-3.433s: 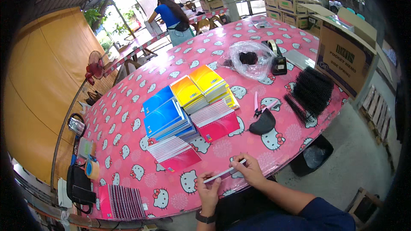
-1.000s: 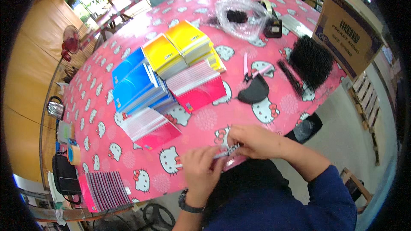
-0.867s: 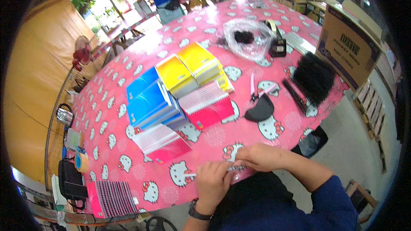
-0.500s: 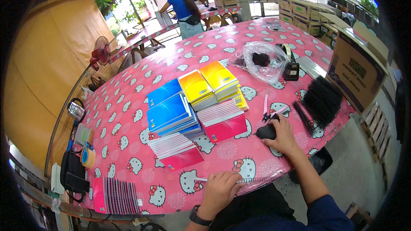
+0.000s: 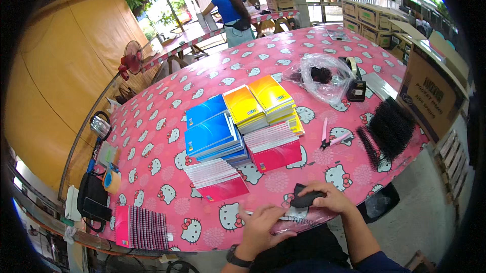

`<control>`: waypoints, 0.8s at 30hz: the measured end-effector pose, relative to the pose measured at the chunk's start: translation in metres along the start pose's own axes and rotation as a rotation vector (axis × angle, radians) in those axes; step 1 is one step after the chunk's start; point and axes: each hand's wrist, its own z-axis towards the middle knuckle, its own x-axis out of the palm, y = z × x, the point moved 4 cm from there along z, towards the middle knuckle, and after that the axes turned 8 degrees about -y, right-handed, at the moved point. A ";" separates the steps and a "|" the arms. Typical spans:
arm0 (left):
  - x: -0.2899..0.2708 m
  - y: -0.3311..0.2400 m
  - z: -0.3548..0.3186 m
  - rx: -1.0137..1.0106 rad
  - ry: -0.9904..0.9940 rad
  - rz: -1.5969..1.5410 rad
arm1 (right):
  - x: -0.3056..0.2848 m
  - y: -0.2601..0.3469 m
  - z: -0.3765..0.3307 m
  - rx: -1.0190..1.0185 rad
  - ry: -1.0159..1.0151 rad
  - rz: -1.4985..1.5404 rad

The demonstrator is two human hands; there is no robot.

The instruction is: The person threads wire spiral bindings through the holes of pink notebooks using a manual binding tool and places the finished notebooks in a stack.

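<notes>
Surface: round table (image 5: 167,121) under a pink cloth printed with white cartoon cats, in an open shed with a yellow wall on the left.
Notebook: pink-covered spiral notebook (image 5: 298,219) lying flat at the near table edge, under both hands.
Black piece: small dark object (image 5: 305,199) on the notebook's top.
Right hand (image 5: 329,201): fingers curled over the black piece, gripping it.
Left hand (image 5: 263,225): laid on the notebook, fingers bent, pressing it down.
Stacks: blue notebooks (image 5: 212,133), yellow notebooks (image 5: 258,103), pink notebooks (image 5: 273,147) mid-table.
Bag: clear plastic bag (image 5: 324,75) holding dark items.
Box: cardboard carton (image 5: 430,88) at the right rim.
Edges: black binding combs (image 5: 387,131) and pink pliers (image 5: 329,136) to the right; bare cloth between the stacks and hands.
</notes>
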 end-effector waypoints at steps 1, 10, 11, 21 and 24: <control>-0.004 0.004 -0.002 -0.043 -0.057 0.049 | 0.004 -0.003 -0.001 0.041 0.053 0.002; -0.004 0.022 -0.018 -0.125 -0.144 0.090 | 0.022 0.021 0.003 -0.096 0.195 -0.063; -0.004 0.022 -0.017 -0.119 -0.160 0.076 | 0.024 0.021 0.003 -0.095 0.193 -0.068; 0.002 0.028 -0.015 -0.140 -0.079 0.096 | 0.037 0.009 0.002 -0.051 0.235 0.020; -0.001 0.021 -0.015 -0.134 -0.109 0.074 | 0.028 0.000 0.001 -0.032 0.192 0.071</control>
